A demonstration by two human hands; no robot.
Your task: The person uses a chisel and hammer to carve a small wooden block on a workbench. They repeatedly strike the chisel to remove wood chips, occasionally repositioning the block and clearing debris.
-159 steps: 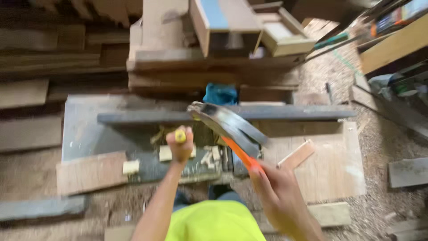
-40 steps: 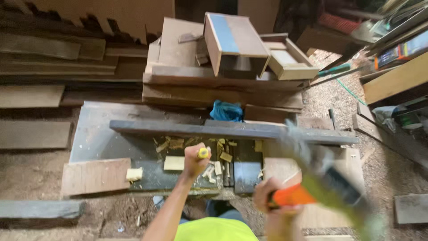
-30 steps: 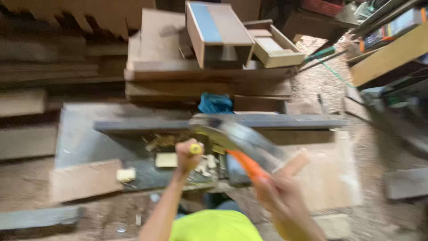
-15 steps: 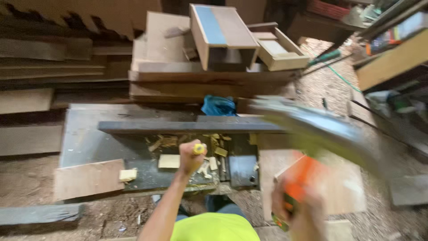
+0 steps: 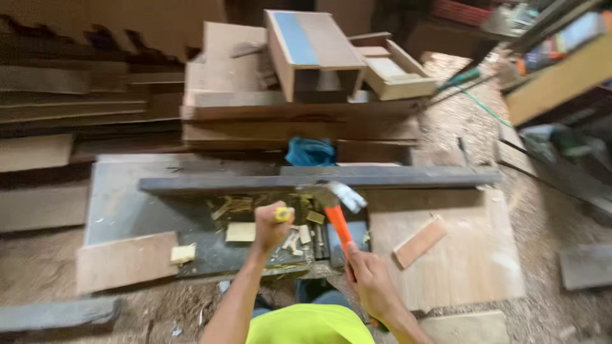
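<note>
My left hand (image 5: pixel 269 228) is closed around a yellow-handled tool (image 5: pixel 284 214), likely a chisel, held over a dark board littered with wood chips (image 5: pixel 233 208). My right hand (image 5: pixel 368 280) grips the orange handle of a hammer (image 5: pixel 336 220). The hammer's metal head (image 5: pixel 339 193) sits close to the right of the yellow handle's top, blurred with motion. A long dark wooden beam (image 5: pixel 319 180) lies across just beyond both hands.
Stacked planks and wooden boxes (image 5: pixel 306 70) rise behind the beam, with a blue cloth (image 5: pixel 310 153) in front of them. A light plywood sheet (image 5: pixel 446 255) with a small wood strip (image 5: pixel 419 242) lies to the right. Sawdust covers the floor.
The hammer has been swinging up and down; half a second ago it was raised to the right, and now its head has come down beside the yellow handle.
</note>
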